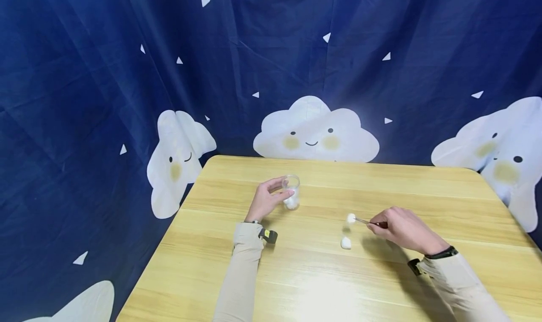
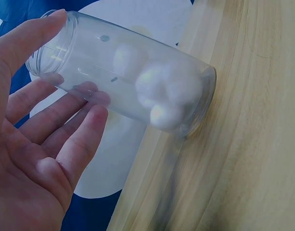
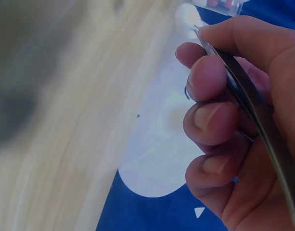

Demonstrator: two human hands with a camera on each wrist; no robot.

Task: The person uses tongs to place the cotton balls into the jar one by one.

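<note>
My left hand [image 1: 267,198] holds a clear jar [image 1: 291,183] upright on the table, thumb on one side and fingers on the other. Several white cotton balls [image 2: 169,89] lie in the lower part of the jar, whose mouth is uncovered. With thumb and fingers, my right hand [image 1: 404,228] pinches dark-handled tweezers [image 3: 250,108]. A cotton ball [image 1: 351,218] is caught at the tweezers' tips, above the table and to the right of the jar. One more cotton ball [image 1: 346,243] rests on the tabletop, nearer to me.
The wooden table [image 1: 322,270] has rounded far corners. Behind it hangs a dark blue curtain [image 1: 288,44] with white clouds and triangles, close to the far edge. Each wrist wears a strap with a small black device [image 1: 269,236].
</note>
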